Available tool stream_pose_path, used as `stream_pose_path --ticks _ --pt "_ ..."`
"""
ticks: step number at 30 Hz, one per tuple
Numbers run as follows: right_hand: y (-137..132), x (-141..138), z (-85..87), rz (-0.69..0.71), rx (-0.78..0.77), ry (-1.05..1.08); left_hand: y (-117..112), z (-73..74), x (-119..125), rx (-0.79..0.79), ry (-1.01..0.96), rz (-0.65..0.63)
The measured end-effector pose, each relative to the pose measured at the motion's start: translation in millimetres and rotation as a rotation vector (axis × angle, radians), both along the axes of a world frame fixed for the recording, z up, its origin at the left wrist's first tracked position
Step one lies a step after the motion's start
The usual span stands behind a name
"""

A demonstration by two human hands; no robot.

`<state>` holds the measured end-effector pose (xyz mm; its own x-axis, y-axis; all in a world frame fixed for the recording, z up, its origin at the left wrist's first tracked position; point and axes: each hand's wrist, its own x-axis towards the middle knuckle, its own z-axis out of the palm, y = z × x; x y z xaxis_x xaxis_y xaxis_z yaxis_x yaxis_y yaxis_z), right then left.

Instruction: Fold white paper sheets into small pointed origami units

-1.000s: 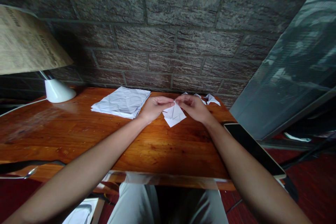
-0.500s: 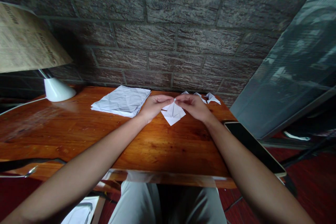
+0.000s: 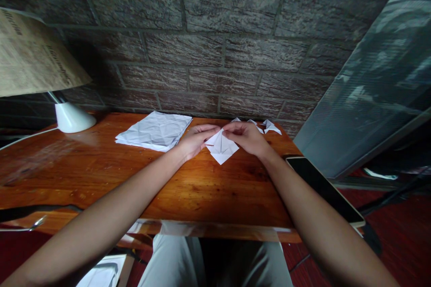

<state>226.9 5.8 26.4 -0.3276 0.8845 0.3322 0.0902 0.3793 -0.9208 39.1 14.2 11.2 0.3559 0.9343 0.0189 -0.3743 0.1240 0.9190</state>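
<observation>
Between my hands is a small folded white paper point(image 3: 222, 149), shaped like a diamond with a crease down its middle. My left hand point(image 3: 196, 140) pinches its upper left edge with thumb and fingers. At the top right edge, my right hand point(image 3: 246, 136) is closed on the same paper, thumb toward the tip. A thin dark reddish stroke shows by the paper's left corner; I cannot tell what it is. The lower corner of the paper points toward me, just over the wooden table point(image 3: 202, 193).
A stack of creased white sheets point(image 3: 155, 130) lies left of my hands. Several small folded paper pieces point(image 3: 271, 127) stand behind my right hand. A lamp point(image 3: 74, 116) is at far left, a dark-screened tablet point(image 3: 325, 188) at the right edge. A brick wall point(image 3: 202, 54) rises behind.
The top of the paper now lies flatter and more open, and its lower corner has come slightly toward me. My fingers have shifted a little along its upper edges.
</observation>
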Motion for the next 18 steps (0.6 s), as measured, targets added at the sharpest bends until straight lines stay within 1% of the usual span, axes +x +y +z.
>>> stream_pose_path --ticks 7,13,18 --pt "1.1 2.6 -1.4 -0.003 0.025 -0.014 -1.3 0.5 0.3 0.062 0.042 -0.009" --pt "3.5 6.4 -3.5 -0.013 0.061 -0.033 0.7 -4.2 -1.8 0.151 0.127 -0.041" --pt "2.9 6.2 -2.3 -0.017 0.022 -0.026 2.9 -6.2 -3.3 0.220 0.169 -0.043"
